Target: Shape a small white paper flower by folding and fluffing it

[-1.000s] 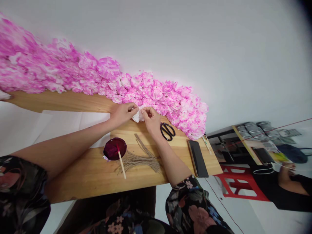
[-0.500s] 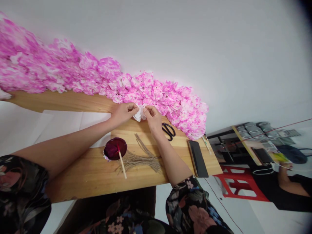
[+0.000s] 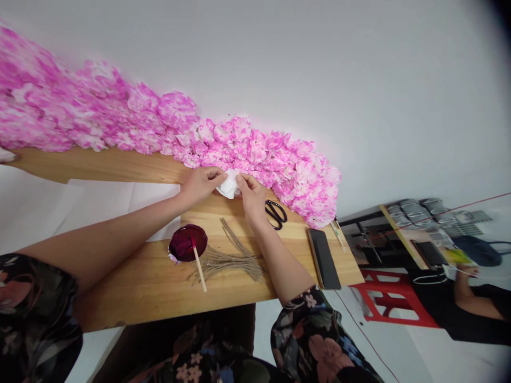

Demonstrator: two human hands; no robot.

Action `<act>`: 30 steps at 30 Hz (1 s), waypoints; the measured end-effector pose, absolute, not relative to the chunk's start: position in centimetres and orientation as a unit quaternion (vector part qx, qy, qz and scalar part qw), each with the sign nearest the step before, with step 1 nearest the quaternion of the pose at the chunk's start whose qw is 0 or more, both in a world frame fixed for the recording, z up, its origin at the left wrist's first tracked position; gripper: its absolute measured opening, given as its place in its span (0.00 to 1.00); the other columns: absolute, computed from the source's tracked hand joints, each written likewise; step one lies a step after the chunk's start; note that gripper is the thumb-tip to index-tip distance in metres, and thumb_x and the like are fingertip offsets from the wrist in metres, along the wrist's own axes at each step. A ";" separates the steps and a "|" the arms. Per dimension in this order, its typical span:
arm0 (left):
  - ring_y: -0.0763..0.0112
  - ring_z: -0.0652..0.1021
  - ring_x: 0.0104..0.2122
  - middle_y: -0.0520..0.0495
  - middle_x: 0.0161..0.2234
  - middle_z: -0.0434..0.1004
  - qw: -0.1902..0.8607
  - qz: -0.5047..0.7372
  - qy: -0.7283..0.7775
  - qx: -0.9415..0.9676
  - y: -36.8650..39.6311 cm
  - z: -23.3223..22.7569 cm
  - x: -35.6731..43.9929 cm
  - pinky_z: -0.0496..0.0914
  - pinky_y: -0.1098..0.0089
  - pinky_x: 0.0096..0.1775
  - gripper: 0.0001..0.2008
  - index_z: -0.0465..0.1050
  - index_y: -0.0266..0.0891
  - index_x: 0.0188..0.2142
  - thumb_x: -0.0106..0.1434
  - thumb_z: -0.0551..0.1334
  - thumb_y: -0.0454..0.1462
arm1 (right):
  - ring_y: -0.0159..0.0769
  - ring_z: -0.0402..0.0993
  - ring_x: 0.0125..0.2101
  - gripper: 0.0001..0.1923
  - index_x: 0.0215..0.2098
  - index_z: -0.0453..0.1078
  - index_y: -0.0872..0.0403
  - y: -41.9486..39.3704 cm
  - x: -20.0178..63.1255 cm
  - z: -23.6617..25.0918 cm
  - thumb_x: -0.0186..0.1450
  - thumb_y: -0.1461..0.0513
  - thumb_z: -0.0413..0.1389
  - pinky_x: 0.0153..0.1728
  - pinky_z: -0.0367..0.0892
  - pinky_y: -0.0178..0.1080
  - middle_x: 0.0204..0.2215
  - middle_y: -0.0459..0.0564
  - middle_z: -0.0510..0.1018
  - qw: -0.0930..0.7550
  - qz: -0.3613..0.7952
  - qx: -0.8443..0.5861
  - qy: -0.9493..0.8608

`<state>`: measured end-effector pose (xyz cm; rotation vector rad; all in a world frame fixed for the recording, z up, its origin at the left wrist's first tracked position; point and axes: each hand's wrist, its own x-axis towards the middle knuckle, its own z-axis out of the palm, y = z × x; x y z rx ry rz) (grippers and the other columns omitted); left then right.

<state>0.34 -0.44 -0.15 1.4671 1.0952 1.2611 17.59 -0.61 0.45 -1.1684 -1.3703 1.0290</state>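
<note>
Between my two hands is a small crumpled piece of thin white paper (image 3: pixel 229 184). My left hand (image 3: pixel 202 182) pinches its left edge, and my right hand (image 3: pixel 251 192) pinches the right edge. Just behind them runs a long heap of pink and white paper flowers (image 3: pixel 235 139) against the wall. Nearer my body stands a small bowl of dark red liquid (image 3: pixel 182 244) with a wooden stick (image 3: pixel 199 266) leaning in it. Thin brown twigs or wires (image 3: pixel 233 263) lie beside the bowl. Black-handled scissors (image 3: pixel 275 214) rest by my right wrist, their blades hidden.
White paper sheets (image 3: pixel 104 205) cover the left part of the wooden table (image 3: pixel 159 298). A black phone (image 3: pixel 323 259) and a thin brush-like tool (image 3: pixel 338 235) lie near its right end. Beyond are a red stool (image 3: pixel 393 298), a second table (image 3: pixel 403 236) and another person's arm (image 3: pixel 471 295).
The white paper is spread wider between my fingers, showing more of its surface. Both hands stay in nearly the same place.
</note>
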 end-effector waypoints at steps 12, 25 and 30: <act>0.68 0.74 0.30 0.49 0.28 0.78 0.477 0.546 0.433 0.535 -0.4 -0.1 0.3 0.69 0.69 0.34 0.20 0.76 0.38 0.30 0.57 0.69 0.54 | 0.39 0.81 0.36 0.25 0.40 0.79 0.51 0.2 17.7 -0.5 0.55 0.43 0.71 0.37 0.77 0.41 0.41 0.52 0.86 0.518 0.543 -0.486 -0.448; 0.70 0.74 0.27 0.51 0.25 0.73 0.467 0.527 0.393 0.591 -0.6 0.5 0.2 0.69 0.70 0.32 0.26 0.72 0.39 0.31 0.63 0.64 0.60 | 0.35 0.74 0.35 0.14 0.35 0.79 0.50 -0.1 17.9 0.4 0.60 0.49 0.66 0.42 0.72 0.39 0.33 0.44 0.81 0.572 0.438 -0.483 -0.497; 0.69 0.73 0.27 0.51 0.25 0.71 0.434 0.498 0.396 0.638 -0.5 0.2 0.3 0.67 0.69 0.32 0.25 0.68 0.40 0.28 0.66 0.60 0.59 | 0.37 0.75 0.37 0.16 0.36 0.78 0.50 -0.2 17.8 0.4 0.61 0.47 0.65 0.43 0.73 0.40 0.34 0.45 0.82 0.559 0.423 -0.492 -0.516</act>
